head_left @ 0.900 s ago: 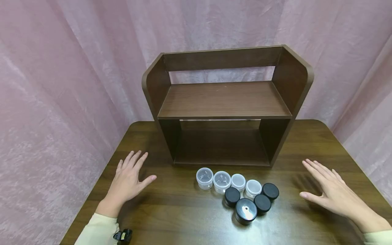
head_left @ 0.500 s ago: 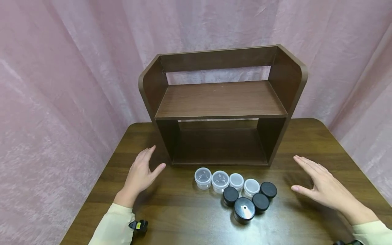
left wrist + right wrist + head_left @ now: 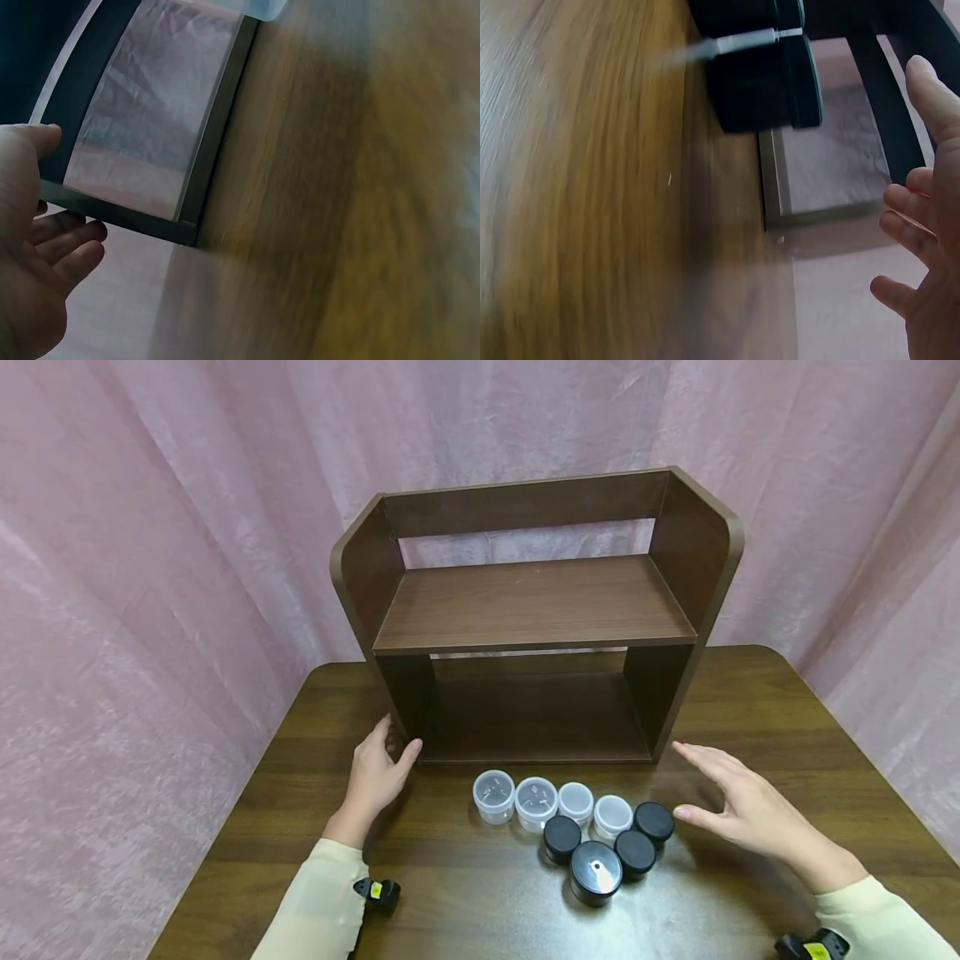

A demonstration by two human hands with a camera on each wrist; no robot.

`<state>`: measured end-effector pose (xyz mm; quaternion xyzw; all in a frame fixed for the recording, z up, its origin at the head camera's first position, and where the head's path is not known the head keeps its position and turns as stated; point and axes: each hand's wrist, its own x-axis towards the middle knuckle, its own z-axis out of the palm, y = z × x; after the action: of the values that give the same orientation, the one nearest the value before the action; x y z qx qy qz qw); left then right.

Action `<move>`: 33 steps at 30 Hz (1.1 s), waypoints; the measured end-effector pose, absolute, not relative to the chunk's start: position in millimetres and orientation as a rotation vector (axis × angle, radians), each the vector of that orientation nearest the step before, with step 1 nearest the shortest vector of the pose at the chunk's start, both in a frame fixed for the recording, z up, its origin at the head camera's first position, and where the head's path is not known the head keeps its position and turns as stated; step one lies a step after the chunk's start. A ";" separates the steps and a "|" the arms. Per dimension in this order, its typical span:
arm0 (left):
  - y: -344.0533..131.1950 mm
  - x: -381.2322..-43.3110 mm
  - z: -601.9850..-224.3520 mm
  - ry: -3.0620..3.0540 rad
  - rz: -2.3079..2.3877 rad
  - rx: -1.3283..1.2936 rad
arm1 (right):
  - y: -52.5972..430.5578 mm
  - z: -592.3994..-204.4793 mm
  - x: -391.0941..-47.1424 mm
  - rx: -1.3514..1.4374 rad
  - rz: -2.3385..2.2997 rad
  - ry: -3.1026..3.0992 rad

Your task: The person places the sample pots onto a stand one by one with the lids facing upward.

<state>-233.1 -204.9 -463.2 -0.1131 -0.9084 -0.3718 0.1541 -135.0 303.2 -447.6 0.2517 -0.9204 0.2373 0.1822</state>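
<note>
On my wooden table I see a brown shelf, four translucent tubs and, apparently, four black-lidded jars.

A dark brown wooden shelf with two levels stands upright on the table, open at the front. The left hand is at its lower left side, thumb toward the front; contact is unclear. The right hand is near its lower right corner. Just in front stand four pale-lidded jars and four black-lidded jars.
</note>
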 end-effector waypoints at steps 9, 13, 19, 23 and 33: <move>-198.3 -247.7 -471.1 -2.532 -1.161 -0.200 | 272.2 -449.3 -142.6 0.953 0.796 -2.533; -197.1 -252.3 -476.1 -2.459 -1.190 -0.152 | 256.0 -451.0 -144.5 1.076 0.820 -2.522; -194.3 -255.0 -481.5 -2.449 -1.249 -0.127 | 237.7 -450.9 -143.5 1.196 0.877 -2.516; -194.5 -255.1 -482.7 -2.466 -1.266 -0.125 | 228.4 -451.9 -140.8 1.295 0.942 -2.492; -196.9 -255.7 -486.3 -2.471 -1.281 -0.088 | 213.0 -453.9 -137.7 1.516 0.959 -2.332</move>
<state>-255.7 -196.9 -486.3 -0.0310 -0.8734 -0.4525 0.1774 -137.7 213.0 -453.9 0.5129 -0.7886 0.3244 0.0996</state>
